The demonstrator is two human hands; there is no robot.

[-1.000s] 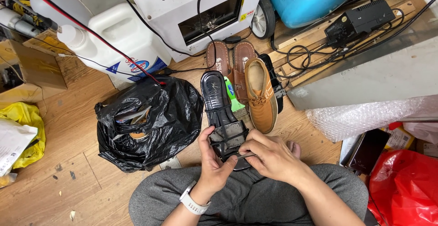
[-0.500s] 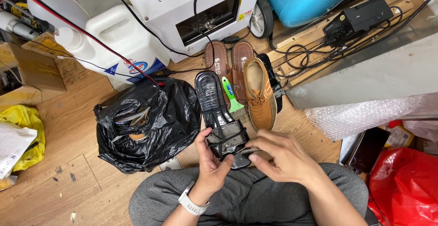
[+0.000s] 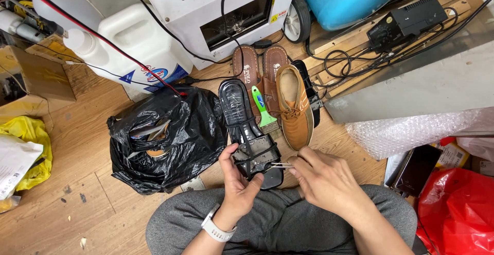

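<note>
Left hand (image 3: 237, 180) closed around the toe end of the black sandal (image 3: 249, 131), holding it above the lap over the wooden floor (image 3: 77, 183); sandal's long axis runs near-vertical in view, heel pointing away toward the white machine (image 3: 216, 13), straps up; right hand (image 3: 327, 183) pinches what looks like a thin metal tool (image 3: 280, 165) at the strap; step: working the strap area; next move needs steady fine tip control.

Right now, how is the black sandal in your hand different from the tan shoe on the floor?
The black strappy sandal is open and flat; the tan lace-up shoe is closed, with laces. The sandal is held up by the left hand; the shoe rests on the wooden floor. Both point away from you.
</note>
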